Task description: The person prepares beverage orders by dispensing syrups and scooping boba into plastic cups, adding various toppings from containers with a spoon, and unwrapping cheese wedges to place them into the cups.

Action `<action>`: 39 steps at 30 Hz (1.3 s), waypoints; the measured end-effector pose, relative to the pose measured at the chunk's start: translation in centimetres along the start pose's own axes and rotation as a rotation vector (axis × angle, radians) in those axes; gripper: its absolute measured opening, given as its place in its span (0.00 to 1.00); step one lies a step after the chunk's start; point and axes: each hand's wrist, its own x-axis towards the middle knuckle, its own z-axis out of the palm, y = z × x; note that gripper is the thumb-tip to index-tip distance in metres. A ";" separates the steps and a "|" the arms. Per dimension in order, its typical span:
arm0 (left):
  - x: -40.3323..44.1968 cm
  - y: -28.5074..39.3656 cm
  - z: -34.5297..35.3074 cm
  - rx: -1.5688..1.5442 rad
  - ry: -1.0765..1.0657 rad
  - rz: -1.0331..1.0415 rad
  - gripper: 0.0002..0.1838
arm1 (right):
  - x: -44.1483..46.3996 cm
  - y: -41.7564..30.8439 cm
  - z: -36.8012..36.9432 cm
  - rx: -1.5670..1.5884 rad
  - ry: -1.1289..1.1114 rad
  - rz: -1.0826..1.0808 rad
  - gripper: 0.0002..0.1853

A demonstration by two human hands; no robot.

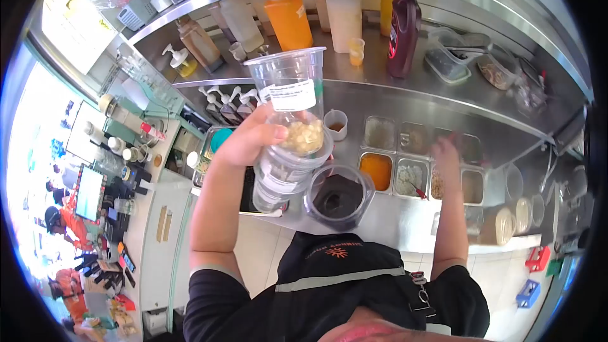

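My left hand [256, 136] is wrapped round a clear plastic cup [290, 66] with a white label, tilted above the counter. Pale yellow chunks [304, 138] show in its lower part. Directly below are more clear labelled cups [272, 180]; whether they are stacked with the held one I cannot tell. Beside them stands a clear container with dark contents [339, 196]. My right hand [446, 151] is over the steel topping pans, nearest the one with brown bits [437, 182]. Its fingers are smeared by motion, so their grip is unclear.
Neighbouring pans hold orange pieces [375, 170] and white stuff with a red-handled spoon [415, 185]. A small measuring cup [335, 123] stands behind. Bottles, including a dark sauce bottle [403, 31], line the steel shelf [354, 82]. Stacked lids [497, 225] lie at right.
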 end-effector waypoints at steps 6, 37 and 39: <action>-3.9 -1.3 1.2 -0.065 -0.205 -0.048 0.23 | -15.3 -30.8 -11.4 0.535 -0.006 -0.419 0.17; -34.5 -24.6 34.9 -0.667 -1.454 -1.137 0.54 | -110.8 -23.3 -16.9 -0.413 1.233 1.073 0.10; -37.3 -25.0 38.9 -0.647 -1.488 -1.176 0.55 | -118.0 -23.4 -18.1 -0.537 1.313 1.314 0.12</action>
